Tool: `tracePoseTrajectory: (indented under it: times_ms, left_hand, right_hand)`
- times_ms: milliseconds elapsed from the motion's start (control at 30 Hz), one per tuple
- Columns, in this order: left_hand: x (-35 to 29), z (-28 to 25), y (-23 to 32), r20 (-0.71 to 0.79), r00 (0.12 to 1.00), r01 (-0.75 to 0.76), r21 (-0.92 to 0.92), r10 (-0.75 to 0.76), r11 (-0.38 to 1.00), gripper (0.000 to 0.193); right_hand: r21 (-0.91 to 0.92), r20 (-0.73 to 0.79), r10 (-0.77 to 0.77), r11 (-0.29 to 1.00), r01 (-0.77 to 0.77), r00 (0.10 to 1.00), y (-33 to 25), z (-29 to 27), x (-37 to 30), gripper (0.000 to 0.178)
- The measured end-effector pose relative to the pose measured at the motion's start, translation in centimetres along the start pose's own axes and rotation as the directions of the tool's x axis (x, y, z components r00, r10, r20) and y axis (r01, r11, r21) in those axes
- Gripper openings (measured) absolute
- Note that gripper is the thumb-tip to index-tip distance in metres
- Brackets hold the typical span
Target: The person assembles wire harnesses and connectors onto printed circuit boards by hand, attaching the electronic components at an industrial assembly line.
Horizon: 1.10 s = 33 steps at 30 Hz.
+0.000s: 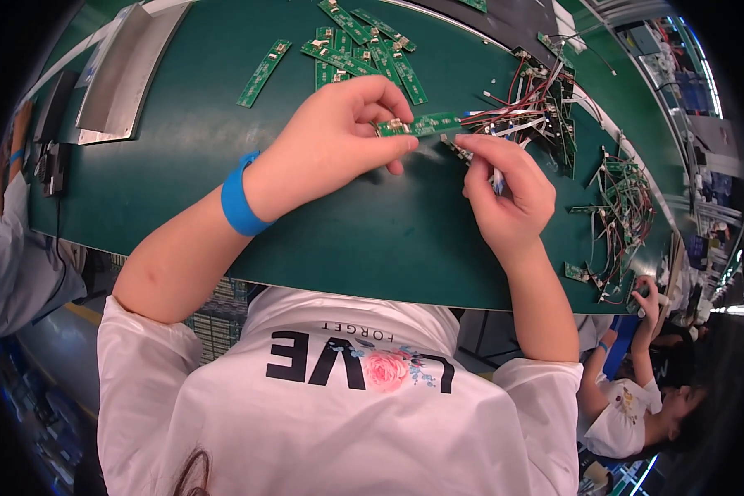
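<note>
A narrow green circuit board is pinched by its short end in the fingers of the left hand, held above the green surface. At its three o'clock, the right hand is clenched on a small connector trailing red and white wires. The board is judged light, stiff and fragile, best gripped by its bare edges, clear of the soldered parts. More boards lie at twelve o'clock.
</note>
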<state>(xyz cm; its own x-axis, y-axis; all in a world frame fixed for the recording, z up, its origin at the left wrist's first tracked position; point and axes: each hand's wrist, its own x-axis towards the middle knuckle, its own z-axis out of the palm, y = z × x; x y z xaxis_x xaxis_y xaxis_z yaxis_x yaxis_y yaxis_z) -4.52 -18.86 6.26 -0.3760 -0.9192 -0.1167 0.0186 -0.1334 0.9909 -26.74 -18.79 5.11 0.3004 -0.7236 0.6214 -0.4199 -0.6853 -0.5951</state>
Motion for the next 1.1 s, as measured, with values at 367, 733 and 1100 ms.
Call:
tracePoseTrajectory:
  times_ms: [367,733,1100]
  left_hand:
    - [-0.4,0.3,0.2,0.027,0.998,0.051,-0.024,-0.050,0.998,0.019]
    - [-0.4,1.0,-0.3,0.124,0.988,0.103,-0.116,-0.088,0.988,0.016]
    - [-1.3,3.0,-1.0,0.122,0.992,0.089,-0.386,-0.045,0.918,0.016]
  right_hand:
    - [0.322,0.542,0.248,0.821,-0.471,0.803,0.1,-2.8,1.7,0.067]
    - [0.535,0.174,0.281,0.778,-0.330,0.944,-0.3,-1.0,1.1,0.033]
    - [0.685,-0.048,0.373,0.687,-0.241,0.927,-2.1,1.3,-0.8,0.037]
